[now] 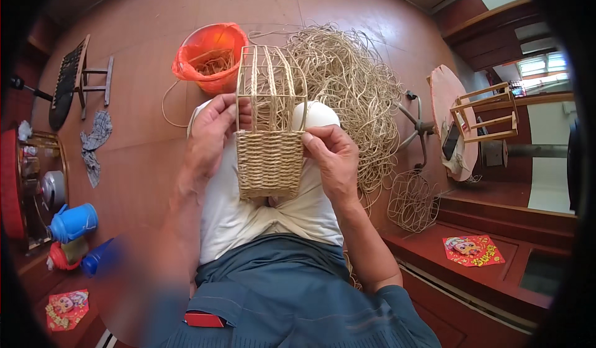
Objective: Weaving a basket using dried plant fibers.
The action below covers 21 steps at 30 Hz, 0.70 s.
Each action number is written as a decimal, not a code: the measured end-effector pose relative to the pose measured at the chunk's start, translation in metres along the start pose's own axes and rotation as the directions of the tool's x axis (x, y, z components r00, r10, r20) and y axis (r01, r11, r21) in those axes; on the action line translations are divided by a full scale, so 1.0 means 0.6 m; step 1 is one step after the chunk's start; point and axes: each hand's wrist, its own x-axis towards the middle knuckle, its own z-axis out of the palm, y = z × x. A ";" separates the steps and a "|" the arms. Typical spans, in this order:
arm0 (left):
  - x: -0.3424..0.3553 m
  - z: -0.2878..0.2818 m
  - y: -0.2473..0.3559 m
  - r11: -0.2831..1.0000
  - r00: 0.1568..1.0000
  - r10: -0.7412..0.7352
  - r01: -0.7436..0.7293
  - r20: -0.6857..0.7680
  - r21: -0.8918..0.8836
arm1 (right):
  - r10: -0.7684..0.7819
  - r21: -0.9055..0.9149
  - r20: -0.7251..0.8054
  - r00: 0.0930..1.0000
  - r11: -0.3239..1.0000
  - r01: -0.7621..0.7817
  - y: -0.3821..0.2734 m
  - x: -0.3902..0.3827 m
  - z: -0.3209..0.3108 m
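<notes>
A half-woven basket point(270, 165) of tan twisted cord rests upright over my lap. Its lower part is tight weave; above that, bare frame wires and cord-covered uprights point(270, 78) stand exposed. My left hand point(214, 128) grips the left side where the weave meets the open frame, its fingertips partly behind the wires. On the opposite side my right hand point(335, 162) pinches the right edge at the top of the weave between thumb and fingers. Whether a loose strand lies in either grip is too small to make out.
A big tangled heap of cord point(354, 81) spreads over the floor at right. Beyond the basket stands a red-lined bucket point(211, 56) with cord inside. A round table point(450, 124), wire frames point(413, 202), a blue flask point(74, 223) and a crumpled cloth point(96, 140) lie farther out.
</notes>
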 end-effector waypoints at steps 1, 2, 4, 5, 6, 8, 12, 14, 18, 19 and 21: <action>0.005 -0.005 0.003 0.991 0.995 -0.058 0.068 0.085 -0.116 | 0.058 0.072 0.020 0.998 0.996 -0.059 0.001 0.001 -0.002; 0.005 -0.004 0.009 0.980 0.990 -0.102 0.117 0.097 -0.164 | 0.115 0.143 0.038 0.993 0.982 -0.120 0.002 -0.002 -0.005; 0.002 0.008 0.021 0.976 0.985 -0.132 0.149 0.107 -0.162 | 0.184 0.201 0.046 0.982 0.961 -0.189 -0.005 -0.005 -0.006; -0.001 0.014 0.023 0.973 0.980 -0.159 0.176 0.117 -0.152 | 0.246 0.264 0.060 0.967 0.931 -0.253 -0.008 -0.008 -0.005; -0.002 0.016 0.016 0.972 0.980 -0.162 0.179 0.114 -0.153 | 0.249 0.264 0.061 0.967 0.930 -0.256 -0.009 -0.011 -0.004; -0.004 0.024 0.003 0.989 0.998 0.057 -0.058 -0.017 -0.134 | 0.348 0.336 0.049 0.936 0.877 -0.344 -0.009 -0.015 -0.002; -0.055 0.065 0.010 0.652 0.790 0.583 -0.317 -0.188 0.689 | 0.409 0.394 0.040 0.912 0.832 -0.390 -0.009 -0.020 0.001; -0.064 0.087 0.027 0.475 0.783 0.619 -0.432 0.058 0.766 | 0.415 0.461 0.043 0.909 0.799 -0.387 -0.003 -0.020 0.001; -0.058 0.125 0.021 0.081 0.680 0.552 -0.620 0.483 0.780 | 0.426 0.507 -0.036 0.904 0.787 -0.351 0.001 -0.024 0.017; -0.057 0.129 0.025 0.076 0.678 0.547 -0.625 0.492 0.777 | 0.398 0.516 -0.030 0.917 0.792 -0.327 0.006 -0.023 0.018; -0.057 0.137 0.040 -0.043 0.701 0.410 -0.625 0.584 0.780 | 0.372 0.538 -0.031 0.928 0.789 -0.298 0.006 -0.025 0.025</action>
